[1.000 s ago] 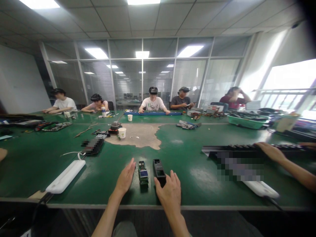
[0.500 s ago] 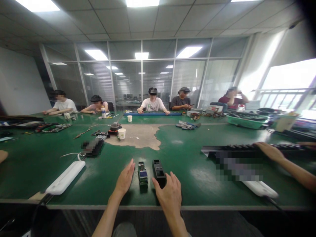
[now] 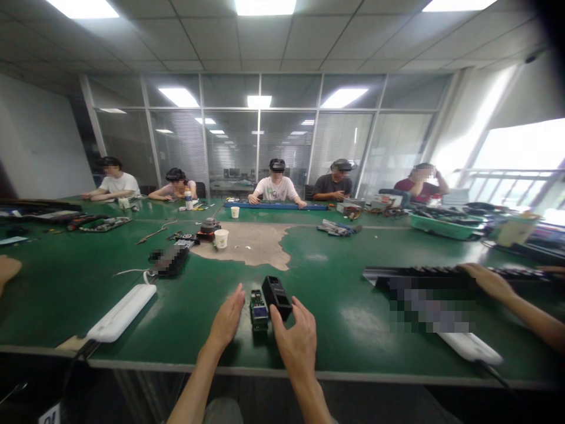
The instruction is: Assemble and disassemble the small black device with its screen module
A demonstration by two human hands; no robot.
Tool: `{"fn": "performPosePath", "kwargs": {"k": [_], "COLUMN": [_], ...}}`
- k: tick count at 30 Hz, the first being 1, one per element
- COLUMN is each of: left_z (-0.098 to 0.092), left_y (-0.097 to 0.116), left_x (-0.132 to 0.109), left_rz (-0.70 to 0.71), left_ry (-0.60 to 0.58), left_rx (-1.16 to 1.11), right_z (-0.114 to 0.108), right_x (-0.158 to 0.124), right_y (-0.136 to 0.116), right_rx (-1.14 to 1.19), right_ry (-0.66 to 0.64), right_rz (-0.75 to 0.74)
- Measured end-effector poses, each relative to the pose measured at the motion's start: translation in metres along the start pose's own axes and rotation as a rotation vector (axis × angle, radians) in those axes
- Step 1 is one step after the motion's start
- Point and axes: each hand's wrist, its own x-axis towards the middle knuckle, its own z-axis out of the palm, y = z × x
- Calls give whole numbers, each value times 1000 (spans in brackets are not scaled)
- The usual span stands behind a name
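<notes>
A narrow green circuit board point(image 3: 258, 318) with a small bluish screen lies on the green table. Just to its left, my left hand point(image 3: 227, 316) rests open on its edge, fingers stretched forward, holding nothing. My right hand point(image 3: 298, 335) grips a black plastic housing point(image 3: 276, 294) between thumb and fingers. This housing has rectangular openings and leans at an angle close beside the board's right side. Whether the two parts touch, I cannot tell.
White power strips lie left point(image 3: 122, 312) and right point(image 3: 470, 346). A paper cup point(image 3: 221, 239) stands ahead. At right, another person's hand point(image 3: 488, 281) is on a long black rail point(image 3: 415, 274). A green basket point(image 3: 445, 227) sits far right. Several people sit opposite.
My right hand has shifted the black housing left and tilted it toward the circuit board. My left hand stays open beside the board. The camera view has moved slightly.
</notes>
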Motion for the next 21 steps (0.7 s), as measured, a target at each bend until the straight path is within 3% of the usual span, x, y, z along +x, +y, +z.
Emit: {"fn": "performPosePath", "kwargs": {"k": [7, 21], "left_z": [0, -3], "left_y": [-5, -1], "left_x": [2, 1], "left_rz": [17, 24], "left_ry": [2, -11], "left_rx": [-37, -14], "right_z": [18, 25], "right_x": [-3, -21], "right_y": [-31, -28], "right_rx": [-90, -180], "right_ry": [-60, -84], "right_rz": [-42, -63]}}
